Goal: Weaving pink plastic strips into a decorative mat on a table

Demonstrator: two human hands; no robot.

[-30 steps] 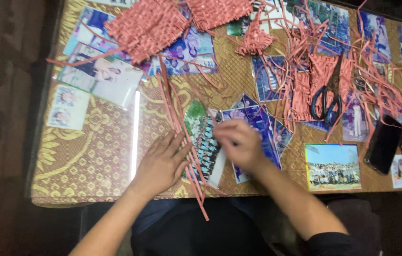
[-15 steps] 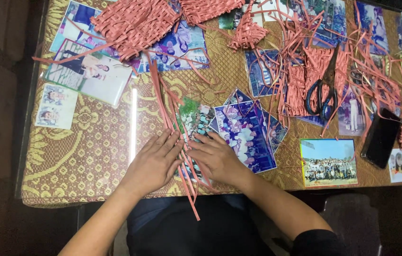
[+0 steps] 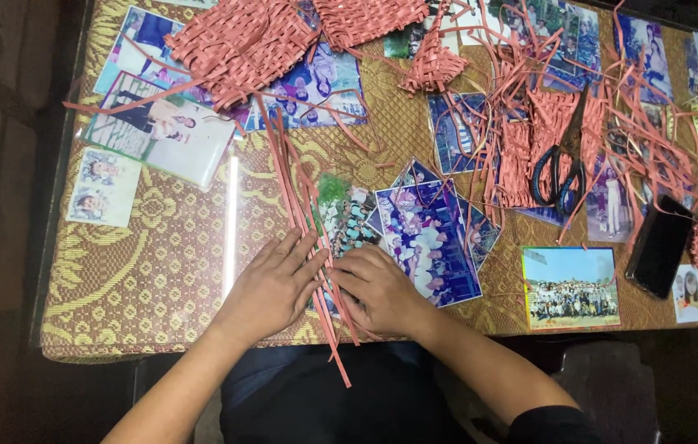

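Strips [image 3: 300, 197] of salmon-pink paper lie in a loose bundle running from the far woven mat toward the near table edge, where their ends overhang slightly between the two hands.

Left hand [image 3: 271, 288]: flat, palm down, fingers spread and extended, pressing the near part of the bundle against the glass tabletop [image 3: 160, 271]. It grips nothing; the open press looks meant to keep the strips parallel and stop them sliding on the smooth glass.

Right hand [image 3: 378, 288]: fingers curled inward, knuckles up, fingertips at the strips just right of the left hand. It appears to pinch or sort one or more strips, but the fingertips are hidden under the knuckles, so the exact hold cannot be told.

Surroundings: large woven mat [image 3: 242, 41] of the same pink strips at far left, with loose ends trailing toward the bundle; a second woven piece [image 3: 365, 16] farther right. Photographs [image 3: 427, 230] lie under the glass, with a gold patterned cloth beneath. Black-handled scissors [image 3: 563, 164] rest on a tangle of cut strips at far right, well apart from both hands. A dark phone [image 3: 660, 245] lies near the right edge.
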